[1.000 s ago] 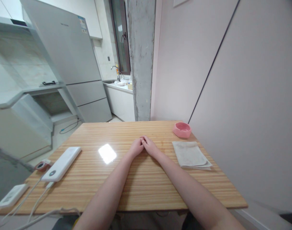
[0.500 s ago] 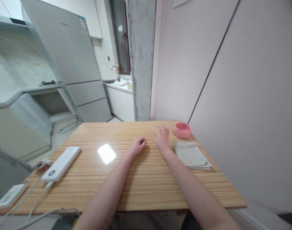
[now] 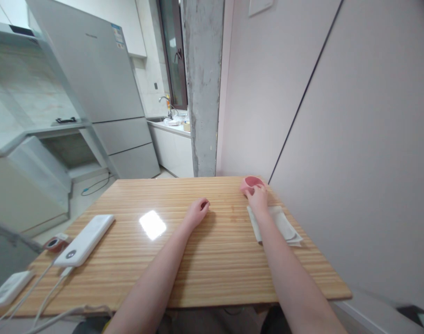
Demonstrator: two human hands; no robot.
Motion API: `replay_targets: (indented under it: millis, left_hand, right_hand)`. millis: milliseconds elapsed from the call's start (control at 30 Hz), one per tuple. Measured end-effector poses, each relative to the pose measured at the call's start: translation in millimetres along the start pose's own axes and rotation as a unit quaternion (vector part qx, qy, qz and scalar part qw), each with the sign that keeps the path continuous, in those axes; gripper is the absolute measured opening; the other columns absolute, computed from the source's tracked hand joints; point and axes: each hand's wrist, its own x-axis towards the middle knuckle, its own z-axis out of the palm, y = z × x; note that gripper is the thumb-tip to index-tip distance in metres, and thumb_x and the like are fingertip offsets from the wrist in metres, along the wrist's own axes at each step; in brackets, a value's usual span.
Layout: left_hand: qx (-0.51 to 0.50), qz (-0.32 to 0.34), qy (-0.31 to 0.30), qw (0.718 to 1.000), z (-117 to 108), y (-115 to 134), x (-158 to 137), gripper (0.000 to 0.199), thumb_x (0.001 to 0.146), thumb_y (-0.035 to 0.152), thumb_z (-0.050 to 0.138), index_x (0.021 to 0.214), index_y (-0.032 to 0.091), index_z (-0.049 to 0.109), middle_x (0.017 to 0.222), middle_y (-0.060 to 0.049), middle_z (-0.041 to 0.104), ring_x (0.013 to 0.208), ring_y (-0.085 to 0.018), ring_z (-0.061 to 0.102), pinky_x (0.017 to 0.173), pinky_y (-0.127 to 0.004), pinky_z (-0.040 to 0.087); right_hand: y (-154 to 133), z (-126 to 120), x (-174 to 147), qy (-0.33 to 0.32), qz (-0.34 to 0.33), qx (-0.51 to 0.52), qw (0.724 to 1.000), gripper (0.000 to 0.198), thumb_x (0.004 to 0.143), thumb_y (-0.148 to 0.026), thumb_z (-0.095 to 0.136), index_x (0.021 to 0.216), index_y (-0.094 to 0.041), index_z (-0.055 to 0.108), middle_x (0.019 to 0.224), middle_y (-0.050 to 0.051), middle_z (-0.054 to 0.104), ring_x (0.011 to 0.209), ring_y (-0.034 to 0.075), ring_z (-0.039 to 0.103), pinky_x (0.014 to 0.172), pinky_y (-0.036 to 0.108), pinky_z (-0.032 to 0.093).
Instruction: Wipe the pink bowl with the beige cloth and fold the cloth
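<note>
Head view, looking at the pink dish [image 3: 251, 181] by the far right corner of the wooden table [image 3: 226, 264]. Held on its near side by the right hand [image 3: 258, 198], pinched, so far as visible, with thumb on the outer wall and fingers hooked over the rim. Partly hidden behind that hand; impossible to tell from this angle whether flat on the wood or slightly raised. Nearer along the right edge, crossing above the folded grey cloth [image 3: 285, 226] with the right forearm [image 3: 292, 273]; touching or just clear of it, cannot tell. Around the middle of the table, well apart from the dish, down to the left hand [image 3: 197, 212]: loosely curled, fingertips drawn in toward the thumb around a dark hollow. Farther toward the left edge, slanted alongside it, on to a white power bank [image 3: 86, 239], with a small reddish round object [image 3: 55, 243] just beside. Plugged in at its near end with a white cable [image 3: 47, 301], trailing over the near edge. Close to the near left corner, past a flat white device [image 3: 10, 288]. Beyond the far edge, up to a concrete pillar [image 3: 205, 93] and a grey fridge [image 3: 90, 69].
</note>
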Motion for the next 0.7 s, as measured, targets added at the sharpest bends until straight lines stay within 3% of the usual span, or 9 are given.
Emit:
replay_targets:
  millis: [67, 133, 200, 267, 333, 433, 500, 600, 700]
  left_hand:
    - [0.010, 0.017, 0.041, 0.999, -1.7, 1.2, -0.2, 0.028, 0.085, 0.026, 0.048, 0.108, 0.016, 0.061, 0.101, -0.008, 0.063, 0.091, -0.018, 0.058, 0.083, -0.032, 0.048]
    - [0.029, 0.044, 0.078, 0.996, -4.5, 2.0, -0.2, 0.052, 0.082, 0.029, 0.057, 0.131, 0.018, 0.046, 0.127, -0.013, 0.052, 0.116, -0.022, 0.051, 0.099, -0.038, 0.043]
    - [0.057, 0.073, 0.090, 0.992, -7.7, 1.4, 0.0, 0.072, 0.077, 0.030, 0.065, 0.141, 0.020, 0.034, 0.145, -0.015, 0.036, 0.135, -0.026, 0.033, 0.110, -0.044, 0.031]
    - [0.079, 0.100, 0.082, 0.989, -10.4, -0.7, 0.4, 0.074, 0.074, 0.028, 0.069, 0.139, 0.020, 0.036, 0.151, -0.016, 0.025, 0.142, -0.029, 0.020, 0.114, -0.047, 0.024]
    - [0.085, 0.122, 0.064, 0.987, -12.7, -3.4, 0.7, 0.059, 0.074, 0.025, 0.069, 0.127, 0.018, 0.047, 0.151, -0.016, 0.024, 0.143, -0.029, 0.019, 0.114, -0.048, 0.024]
    - [0.077, 0.135, 0.044, 0.987, -17.4, -5.8, 1.3, 0.034, 0.074, 0.025, 0.069, 0.105, 0.017, 0.057, 0.140, -0.015, 0.041, 0.135, -0.027, 0.034, 0.111, -0.046, 0.031]
    - [0.072, 0.119, 0.050, 0.989, -24.1, -6.2, 2.2, 0.030, 0.072, 0.025, 0.071, 0.097, 0.017, 0.057, 0.128, -0.013, 0.050, 0.126, -0.026, 0.044, 0.107, -0.043, 0.037]
    - [0.106, 0.048, 0.098, 0.988, -43.2, -8.7, 4.4, 0.031, 0.068, 0.026, 0.073, 0.091, 0.017, 0.055, 0.117, -0.012, 0.053, 0.114, -0.025, 0.050, 0.100, -0.040, 0.042]
    - [0.205, -0.080, 0.167, 0.961, -70.8, -19.3, 3.0, 0.030, 0.070, 0.033, 0.070, 0.091, 0.016, 0.055, 0.112, -0.012, 0.053, 0.110, -0.028, 0.049, 0.098, -0.042, 0.040]
  right_hand:
    - [-17.4, 6.3, -4.8, -0.020, -0.061, 0.049, 0.997, 0.021, 0.080, -0.026, 0.057, 0.093, -0.012, 0.065, 0.124, 0.019, 0.051, 0.123, 0.028, 0.041, 0.108, 0.043, 0.030]
    - [-38.6, 14.8, -15.4, -0.056, -0.126, 0.106, 0.985, 0.015, 0.079, -0.025, 0.060, 0.088, -0.014, 0.064, 0.125, 0.017, 0.050, 0.124, 0.026, 0.041, 0.109, 0.040, 0.030]
    - [-59.0, 23.5, -30.2, -0.105, -0.177, 0.153, 0.967, 0.011, 0.078, -0.024, 0.062, 0.085, -0.016, 0.063, 0.125, 0.015, 0.049, 0.123, 0.025, 0.042, 0.110, 0.040, 0.030]
    - [-75.1, 30.3, -46.0, -0.146, -0.215, 0.186, 0.947, 0.011, 0.077, -0.020, 0.062, 0.087, -0.017, 0.063, 0.125, 0.013, 0.050, 0.126, 0.024, 0.040, 0.111, 0.041, 0.029]
    - [-85.8, 33.9, -59.3, -0.170, -0.241, 0.206, 0.933, 0.013, 0.078, -0.017, 0.060, 0.090, -0.018, 0.063, 0.126, 0.011, 0.049, 0.131, 0.023, 0.035, 0.112, 0.042, 0.028]
    - [-93.3, 33.5, -69.1, -0.191, -0.274, 0.224, 0.915, 0.012, 0.080, -0.018, 0.057, 0.091, -0.020, 0.063, 0.134, 0.009, 0.046, 0.137, 0.023, 0.028, 0.115, 0.045, 0.024]
    - [-93.4, 29.9, -67.6, -0.192, -0.287, 0.236, 0.908, 0.020, 0.082, -0.023, 0.057, 0.102, -0.022, 0.060, 0.142, 0.009, 0.040, 0.139, 0.023, 0.026, 0.115, 0.046, 0.022]
    - [-84.0, 20.0, -54.2, -0.141, -0.246, 0.214, 0.935, 0.042, 0.084, -0.030, 0.056, 0.125, -0.020, 0.049, 0.146, 0.013, 0.034, 0.140, 0.024, 0.026, 0.115, 0.046, 0.023]
    - [-61.8, 5.1, -34.0, -0.083, -0.137, 0.099, 0.982, 0.042, 0.082, -0.024, 0.054, 0.123, -0.014, 0.051, 0.133, 0.019, 0.047, 0.130, 0.028, 0.041, 0.109, 0.045, 0.031]
